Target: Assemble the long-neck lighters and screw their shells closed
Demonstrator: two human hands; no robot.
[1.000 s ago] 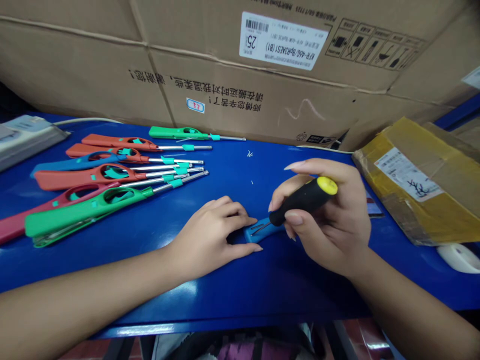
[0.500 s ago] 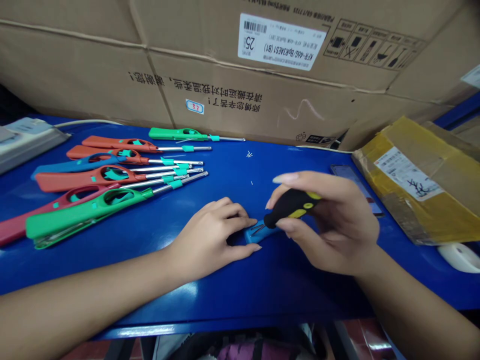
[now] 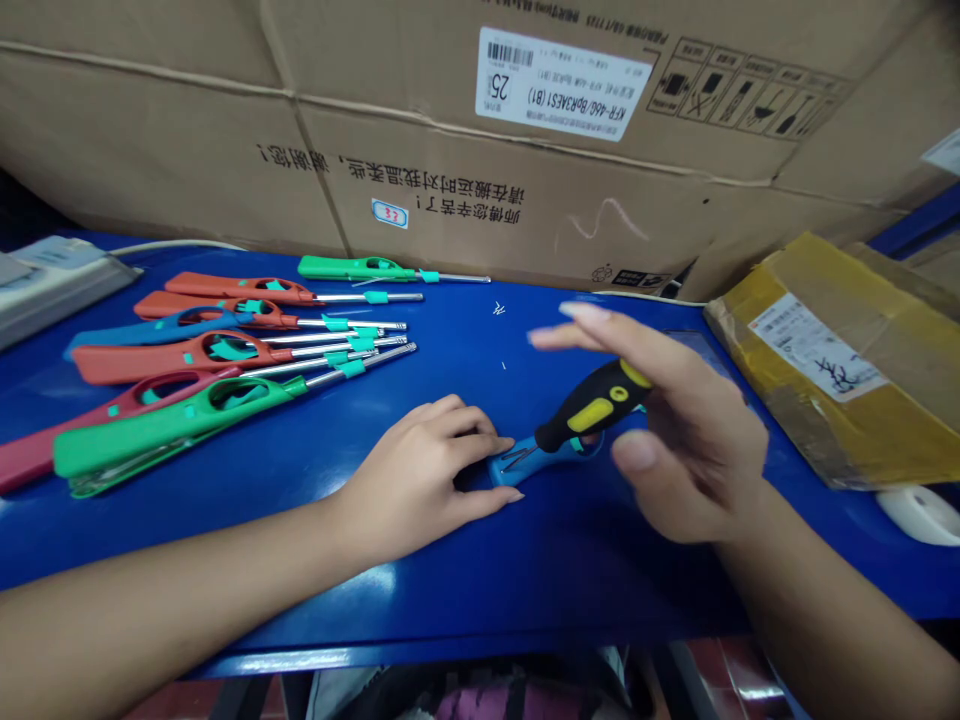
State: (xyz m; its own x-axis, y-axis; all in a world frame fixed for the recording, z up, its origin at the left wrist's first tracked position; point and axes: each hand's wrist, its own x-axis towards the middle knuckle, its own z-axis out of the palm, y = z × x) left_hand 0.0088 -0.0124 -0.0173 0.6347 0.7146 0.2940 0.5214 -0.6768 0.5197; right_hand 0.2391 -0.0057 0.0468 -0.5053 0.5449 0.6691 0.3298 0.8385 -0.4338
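My left hand (image 3: 427, 465) lies on the table with thumb and fingertips closed around the end of a blue lighter (image 3: 529, 458). The lighter's trigger opening shows a bit of teal. A black-and-yellow screwdriver (image 3: 592, 405) slants down to the lighter, its thin metal tip at the handle end between my left thumb and forefinger. My right hand (image 3: 686, 440) supports the screwdriver's butt end against the palm. Its forefinger and thumb are spread away from the grip. The rear of the screwdriver handle and the other right fingers are partly hidden.
Several long-necked lighters (image 3: 187, 355), red, orange, green and blue, lie at the left. Small white bits (image 3: 499, 309) are scattered near the back. A large cardboard box (image 3: 420, 130) stands behind, a taped carton (image 3: 840, 380) and white roll (image 3: 919, 514) at right, a white device (image 3: 60, 280) at left.
My right thumb and fingers have spread off the screwdriver's grip, and the hand has shifted slightly right. The handle looks turned, showing more yellow. My left hand and the blue lighter stay put.
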